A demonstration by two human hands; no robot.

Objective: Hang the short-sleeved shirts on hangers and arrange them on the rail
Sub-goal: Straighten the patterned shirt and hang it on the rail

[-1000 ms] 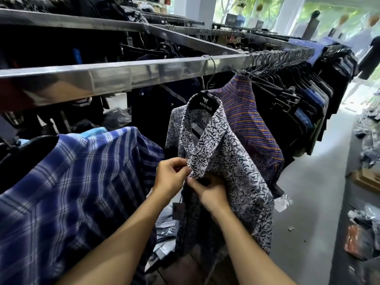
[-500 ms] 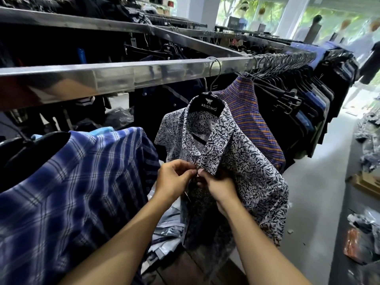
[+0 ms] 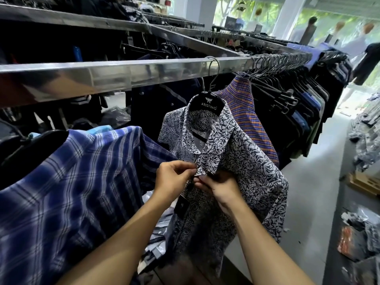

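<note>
1. Left fingers are curled in a pinch, nipping the front edge of the shirt right under the collar tip. The left hand sits on the shirt's left side.
2. Right fingers pinch the facing edge from just below, tips almost touching the left ones. The right hand is tucked under the collar flap. Any button between them is hidden.
3. My read: this is the top of the front being fastened, so the shirt sits tidy before it is arranged.
4. What matters next is that the front opening runs from the pinch nearly straight down, toward the person. Anything left to close lies below both hands, and the right hand, being lower, looks a touch nearer.
5. Up from the fingers is the black hanger inside the collar, its hook over the rail. The shirt is already hung.
6. Either side: a plaid shirt close on the left, near the sleeve, and a striped shirt just behind on the right.
</note>
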